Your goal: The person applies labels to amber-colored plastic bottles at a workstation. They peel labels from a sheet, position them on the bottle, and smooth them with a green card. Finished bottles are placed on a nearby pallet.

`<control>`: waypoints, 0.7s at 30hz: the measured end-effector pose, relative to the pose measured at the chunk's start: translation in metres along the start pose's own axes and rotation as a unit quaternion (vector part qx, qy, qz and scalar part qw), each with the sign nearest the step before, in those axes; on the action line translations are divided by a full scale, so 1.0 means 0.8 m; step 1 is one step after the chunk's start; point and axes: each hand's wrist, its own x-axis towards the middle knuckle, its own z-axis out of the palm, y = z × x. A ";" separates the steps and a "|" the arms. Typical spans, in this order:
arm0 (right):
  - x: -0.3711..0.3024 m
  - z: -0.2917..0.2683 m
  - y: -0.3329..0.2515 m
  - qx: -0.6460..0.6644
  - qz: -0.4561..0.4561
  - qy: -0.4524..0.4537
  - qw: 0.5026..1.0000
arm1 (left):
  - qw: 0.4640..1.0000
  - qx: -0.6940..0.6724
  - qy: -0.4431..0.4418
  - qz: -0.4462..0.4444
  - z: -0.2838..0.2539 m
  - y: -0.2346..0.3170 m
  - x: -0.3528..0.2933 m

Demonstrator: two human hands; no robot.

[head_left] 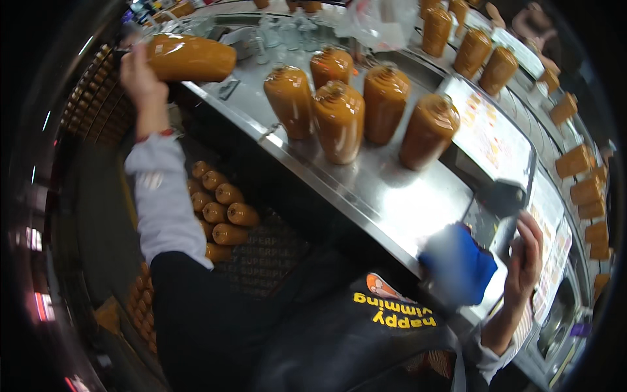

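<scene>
At the upper left, my left hand [142, 81] is closed on the end of a glossy brown bottle [192, 59], held on its side over the end of the metal bench [346, 189]. Lower right, my right hand [526, 261] is raised with thumb and fingers apart, and nothing shows between them. A blue cloth-like thing [470, 264], partly blurred, is close to this hand. Just beyond the fingertips sits a dark rounded object [501, 198] whose kind I cannot make out. Several more brown bottles [338, 124] stand upright on the bench.
Below the bench at left, several brown bottles [228, 214] lie stacked. White sheets with coloured prints [486, 124] lie on the right. Farther back are clear glass pieces [290, 32], a plastic bag [379, 23] and a curved row of bottles [575, 161]. Another person [535, 29] is at the upper right.
</scene>
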 end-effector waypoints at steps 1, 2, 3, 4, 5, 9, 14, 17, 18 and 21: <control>0.010 0.006 -0.009 -0.106 -0.063 -0.014 0.992 | 0.997 -0.034 -0.005 -0.072 0.016 0.069 -0.009; 0.012 0.016 -0.019 -0.088 -0.055 -0.008 0.995 | 0.989 -0.053 -0.058 -0.122 0.028 0.122 -0.034; 0.028 0.038 -0.036 -0.074 -0.071 -0.022 0.994 | 0.968 -0.102 -0.163 -0.158 0.008 0.141 -0.046; 0.028 0.052 -0.044 -0.051 -0.085 -0.025 0.995 | 0.931 -0.161 -0.267 -0.188 -0.004 0.157 -0.056; 0.025 0.058 -0.051 -0.029 -0.093 -0.031 0.995 | 0.886 -0.221 -0.328 -0.242 0.017 0.186 -0.110; -0.019 0.052 -0.059 0.003 -0.094 -0.013 0.996 | 0.670 -0.397 -0.503 -0.375 0.185 0.217 -0.353; -0.105 0.025 -0.036 -0.068 0.001 -0.025 0.997 | 0.370 -0.478 -0.488 -0.630 0.322 0.188 -0.550; -0.127 0.024 -0.022 -0.125 0.060 -0.028 0.990 | 0.344 -0.482 -0.463 -0.660 0.357 0.147 -0.630; -0.130 0.023 -0.019 -0.132 0.085 -0.028 0.987 | 0.405 -0.406 -0.463 -0.675 0.364 0.156 -0.642; -0.128 0.019 -0.011 -0.132 0.088 -0.012 0.987 | 0.504 -0.259 -0.450 -0.691 0.379 0.174 -0.655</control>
